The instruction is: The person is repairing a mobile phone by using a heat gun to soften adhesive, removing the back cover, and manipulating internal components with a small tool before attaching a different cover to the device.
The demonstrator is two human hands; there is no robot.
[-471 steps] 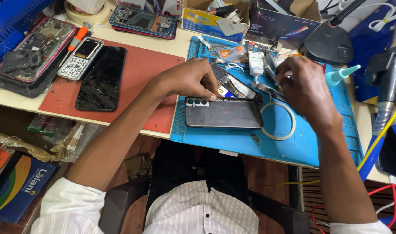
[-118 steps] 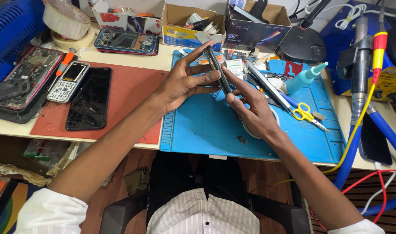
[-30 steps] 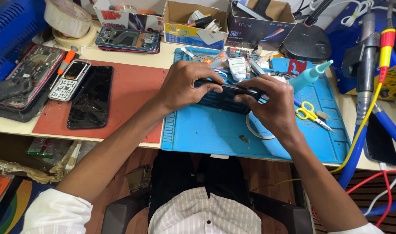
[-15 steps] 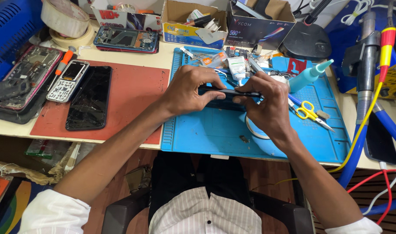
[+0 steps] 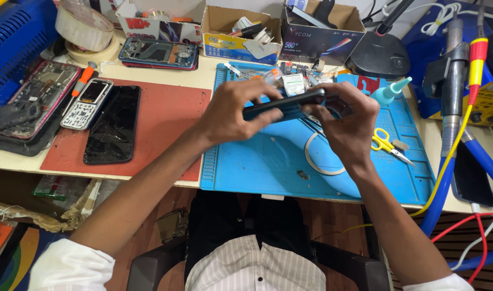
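Surface, pale top, carries a blue work mat in the middle w/ a red mat to its left. On the red mat: black phone w/ cracked glass, next to it a small keypad phone. Cardboard boxes of parts sit along the back edge; soldering gear and cables hang at far right.

Both hands hold a dark smartphone edge-on, lifted above the blue mat, not touching it. Left hand has its grip closed on the phone's left end, thumb under, fingers over the top. Right hand has its grip closed on the right end, fingertips pressing along the edge.

Judgement: looks like the body is being pressed or flexed along its seam. To do it well, keep pressure even along the edge, work in short steps, don't twist the frame, keep it over the mat so loose bits land there.

Smaller: white ring on the mat under the hands, yellow-handled scissors to the right, teal nozzle bottle behind.
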